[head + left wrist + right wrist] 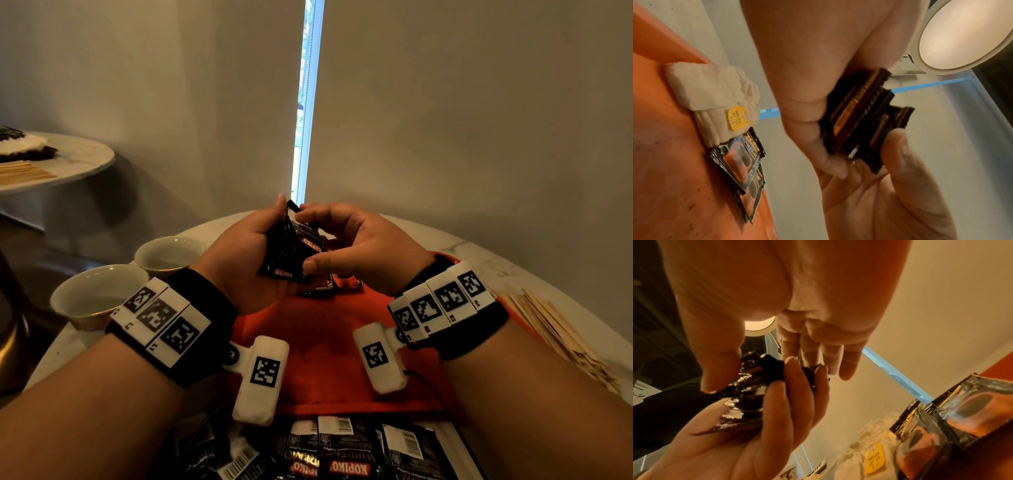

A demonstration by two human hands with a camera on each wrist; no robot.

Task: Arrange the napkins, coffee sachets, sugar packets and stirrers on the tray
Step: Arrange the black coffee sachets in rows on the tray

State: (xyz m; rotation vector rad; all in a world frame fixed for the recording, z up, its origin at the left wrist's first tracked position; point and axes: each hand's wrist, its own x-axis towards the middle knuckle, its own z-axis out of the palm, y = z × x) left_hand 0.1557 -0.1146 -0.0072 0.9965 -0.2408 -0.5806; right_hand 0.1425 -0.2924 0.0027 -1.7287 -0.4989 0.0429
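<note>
A: What's in the grip?

B: Both hands are on one small stack of black coffee sachets (293, 250), held in the air above the far part of the orange tray (318, 329). The left hand (239, 253) cradles the stack, fingers curled underneath and thumb along its left edge. The right hand (356, 245) pinches it, thumb on the near corner and fingertips on the top edge.

A: So neither hand is loose?

B: No, each is closed round that stack. From the left wrist the sachets (863, 126) show fanned and uneven between the two hands.

A: What already lies on the tray?

B: A few more sachets (742, 162) overlapping at the far edge, and just beside them a wad of white napkins (715, 92) with a yellow "RELAX" sticker (736, 117).

A: And off the tray?

B: A loose heap of sachets (342, 452) on the desk at its near edge, wooden stirrers (555, 329) fanned on the right, and two empty cups (99, 291) on the left. I cannot pick out any sugar packets.
</note>
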